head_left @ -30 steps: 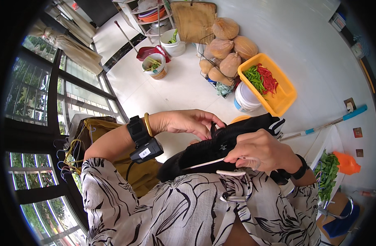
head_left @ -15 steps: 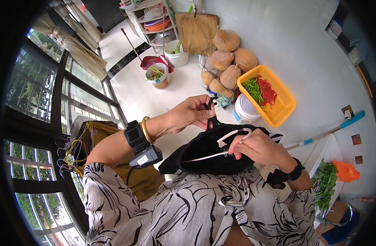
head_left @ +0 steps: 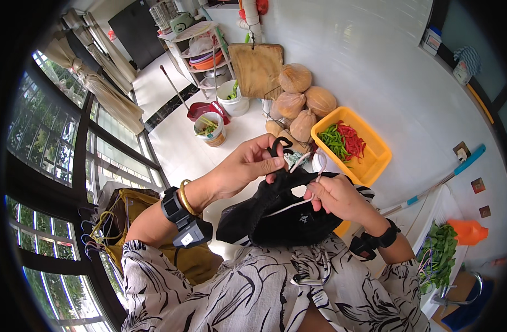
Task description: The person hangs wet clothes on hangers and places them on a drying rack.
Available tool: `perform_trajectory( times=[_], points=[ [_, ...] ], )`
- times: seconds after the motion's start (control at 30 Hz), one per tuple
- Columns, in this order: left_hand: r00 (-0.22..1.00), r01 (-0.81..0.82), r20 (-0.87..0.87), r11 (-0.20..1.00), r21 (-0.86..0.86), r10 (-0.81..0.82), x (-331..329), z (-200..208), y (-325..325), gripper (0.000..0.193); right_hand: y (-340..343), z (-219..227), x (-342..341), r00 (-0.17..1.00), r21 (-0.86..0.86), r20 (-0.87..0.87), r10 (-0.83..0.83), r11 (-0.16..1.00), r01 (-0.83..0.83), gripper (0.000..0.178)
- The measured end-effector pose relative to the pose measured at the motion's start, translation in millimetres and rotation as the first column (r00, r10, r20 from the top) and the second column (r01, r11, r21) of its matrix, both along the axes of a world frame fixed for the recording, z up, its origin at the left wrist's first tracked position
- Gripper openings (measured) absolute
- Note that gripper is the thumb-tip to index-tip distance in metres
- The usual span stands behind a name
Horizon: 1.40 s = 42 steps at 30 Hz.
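Two bare hands work at a black garment (head_left: 281, 232), which hangs just in front of the person's patterned shirt (head_left: 226, 293), over the pale floor (head_left: 179, 149). Its cloth is dark and matte, with a gathered band (head_left: 260, 207) around the open top, a small pale mark (head_left: 304, 218) on one face and white stripes (head_left: 367, 192) at the far right edge. The body sags in soft, bunched folds. The left hand (head_left: 253, 163) has its fingers pinched on a black cord (head_left: 281, 138) that loops above the band. The right hand (head_left: 339, 196) keeps its fingers closed on a white hanger (head_left: 286, 208), whose thin bar slants across the garment's opening. Beyond, a yellow basin (head_left: 380, 157) holds green and red peppers (head_left: 350, 140), close to some tan gourds (head_left: 303, 124).
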<state>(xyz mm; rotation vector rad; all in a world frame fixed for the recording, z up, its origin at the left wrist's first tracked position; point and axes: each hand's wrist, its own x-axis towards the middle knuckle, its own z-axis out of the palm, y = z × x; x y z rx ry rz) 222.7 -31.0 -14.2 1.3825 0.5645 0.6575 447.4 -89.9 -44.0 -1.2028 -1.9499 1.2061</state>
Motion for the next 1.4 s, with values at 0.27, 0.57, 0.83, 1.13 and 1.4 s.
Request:
perform_trajectory(
  times=[0.27, 0.57, 0.83, 1.13, 1.4],
  points=[
    [0.927, -0.276, 0.129, 0.875, -0.398, 0.351, 7.8, 5.9, 13.0, 0.009, 6.4, -13.1, -11.1, 0.997, 0.289, 0.076, -0.011, 0.957, -0.011, 0.026],
    [0.951, -0.307, 0.032, 0.95, -0.064, 0.309, 5.5, 5.9, 21.9, 0.008, 17.8, -6.4, -15.2, 0.995, 0.267, 0.061, -0.078, 0.962, 0.06, 0.029],
    [0.935, -0.339, 0.014, 0.902, -0.269, 0.355, 7.4, -1.9, 18.1, 0.008, 25.4, -28.0, -22.9, 0.987, 0.269, 0.011, -0.159, 0.952, 0.15, 0.024],
    [0.882, 0.123, -0.329, 0.509, 0.852, 0.338, 13.9, -1.2, 0.1, 0.009, 35.9, -22.6, -46.0, 0.934, 0.374, 0.33, -0.135, 0.928, 0.002, 0.017],
    [0.801, 0.067, -0.295, 0.41, 0.909, 0.522, -39.2, -15.9, -7.6, 0.076, 62.6, -2.5, -11.3, 0.992, -0.07, -0.098, -0.079, 0.995, 0.073, 0.016]
  ],
)
